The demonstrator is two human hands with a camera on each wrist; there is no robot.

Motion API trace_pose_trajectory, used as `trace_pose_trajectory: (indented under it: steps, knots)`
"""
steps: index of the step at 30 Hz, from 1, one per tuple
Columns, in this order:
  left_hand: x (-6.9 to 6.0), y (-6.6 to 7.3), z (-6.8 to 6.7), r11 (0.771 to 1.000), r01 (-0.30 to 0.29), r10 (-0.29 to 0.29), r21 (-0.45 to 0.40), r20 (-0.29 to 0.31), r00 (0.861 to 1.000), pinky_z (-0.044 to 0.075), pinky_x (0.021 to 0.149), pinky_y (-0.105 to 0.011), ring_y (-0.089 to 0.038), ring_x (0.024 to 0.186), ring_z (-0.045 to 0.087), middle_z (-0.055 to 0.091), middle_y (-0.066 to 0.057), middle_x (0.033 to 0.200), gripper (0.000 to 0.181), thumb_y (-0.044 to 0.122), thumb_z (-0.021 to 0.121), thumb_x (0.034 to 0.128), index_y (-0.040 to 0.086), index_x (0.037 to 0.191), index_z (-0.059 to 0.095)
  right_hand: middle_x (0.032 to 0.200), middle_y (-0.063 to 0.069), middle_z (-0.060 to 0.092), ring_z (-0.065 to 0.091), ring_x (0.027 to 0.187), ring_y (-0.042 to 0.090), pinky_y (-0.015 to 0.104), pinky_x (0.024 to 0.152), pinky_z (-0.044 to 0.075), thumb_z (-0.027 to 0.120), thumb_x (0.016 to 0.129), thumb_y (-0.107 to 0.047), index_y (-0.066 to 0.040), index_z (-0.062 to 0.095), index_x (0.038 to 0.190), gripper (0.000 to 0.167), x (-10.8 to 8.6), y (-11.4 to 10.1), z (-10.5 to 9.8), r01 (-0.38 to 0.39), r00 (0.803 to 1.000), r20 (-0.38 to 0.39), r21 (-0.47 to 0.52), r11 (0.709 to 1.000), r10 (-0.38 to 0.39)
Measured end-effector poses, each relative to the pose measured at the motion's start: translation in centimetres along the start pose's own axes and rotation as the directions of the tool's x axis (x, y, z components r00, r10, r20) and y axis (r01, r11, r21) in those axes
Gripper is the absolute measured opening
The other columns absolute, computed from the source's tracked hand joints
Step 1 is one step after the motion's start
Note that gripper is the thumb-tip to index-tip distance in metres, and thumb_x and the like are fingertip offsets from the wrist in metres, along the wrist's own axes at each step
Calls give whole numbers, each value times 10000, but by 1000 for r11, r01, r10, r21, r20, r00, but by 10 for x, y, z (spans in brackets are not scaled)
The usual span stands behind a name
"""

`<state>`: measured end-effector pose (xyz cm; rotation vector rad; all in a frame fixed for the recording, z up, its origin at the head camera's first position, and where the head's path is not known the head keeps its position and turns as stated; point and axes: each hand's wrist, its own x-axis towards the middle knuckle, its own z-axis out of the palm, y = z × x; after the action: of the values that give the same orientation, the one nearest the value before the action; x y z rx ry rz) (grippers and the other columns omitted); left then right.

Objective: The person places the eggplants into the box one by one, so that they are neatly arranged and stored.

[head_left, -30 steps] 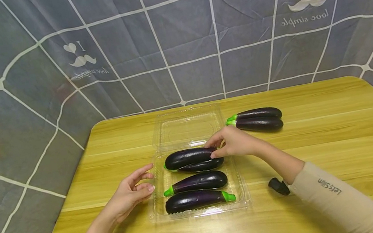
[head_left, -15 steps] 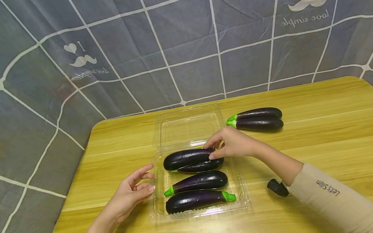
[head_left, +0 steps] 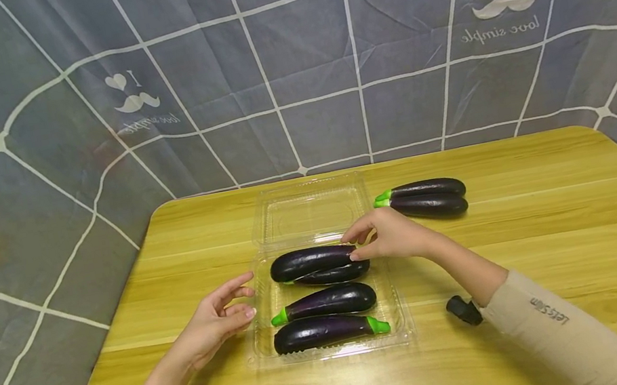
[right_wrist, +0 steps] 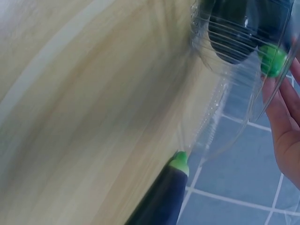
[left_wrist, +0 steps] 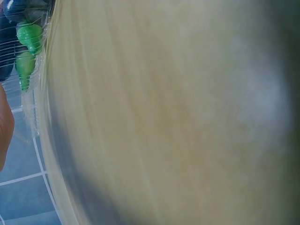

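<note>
Head view: a clear plastic container [head_left: 391, 295] sits on the wood-grain counter [head_left: 569, 229], its lid [head_left: 312, 212] laid back flat at the far edge.
Right hand [head_left: 390, 233]: pinches the right end of the upper eggplant [head_left: 310, 262] between thumb and fingers.
Left hand [head_left: 210, 323]: loosely curved beside the container's left side, holding nothing; whether the fingertips touch the plastic I cannot tell.
Upper eggplant: inside the container at the far side, lying over the lower eggplant [head_left: 332, 276], which it partly hides.
Third eggplant [head_left: 330, 301]: in the middle of the container, green stem to the left.
Nearest eggplant [head_left: 321, 331]: along the container's near side, touching or nearly touching the third, green stem to the right.
Loose eggplants [head_left: 427, 198]: two, side by side on the counter, right of the lid, stems to the left.
Left wrist view: two green stems [left_wrist: 29, 36] show through the container wall at the upper left.
Right wrist view: fingers at a green stem [right_wrist: 273, 61], behind the clear wall.
Sleeves [head_left: 561, 327]: beige, the right one lettered.
Backdrop: grey curtain [head_left: 305, 69] with white grid lines and mirrored print.
</note>
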<state>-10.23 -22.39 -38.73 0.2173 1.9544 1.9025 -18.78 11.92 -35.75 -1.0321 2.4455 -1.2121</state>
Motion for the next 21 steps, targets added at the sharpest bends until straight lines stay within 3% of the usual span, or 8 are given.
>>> trace_pose_trajectory:
  steps: [12, 21]
  knots:
    - [0, -1, 1, 1000, 9, -9, 5, -4, 1000, 506, 766, -210, -66, 857, 547, 415, -101, 1165, 671, -1, 601, 883, -40, 1441, 230, 1089, 117, 657, 602, 923, 209, 292, 785, 529, 745, 799, -166, -13, 682, 1089, 334, -13, 5, -15, -49, 997, -62, 59, 997, 53]
    - [-1, -1, 1, 1000, 9, -9, 1, -3, 1000, 507, 768, -210, -68, 857, 548, 422, -84, 1155, 670, -1, 600, 884, -38, 1442, 230, 1054, 113, 667, 613, 933, 217, 300, 706, 522, 740, 806, -231, -52, 682, 1103, 351, -25, 10, -28, -84, 990, -112, -17, 996, 81]
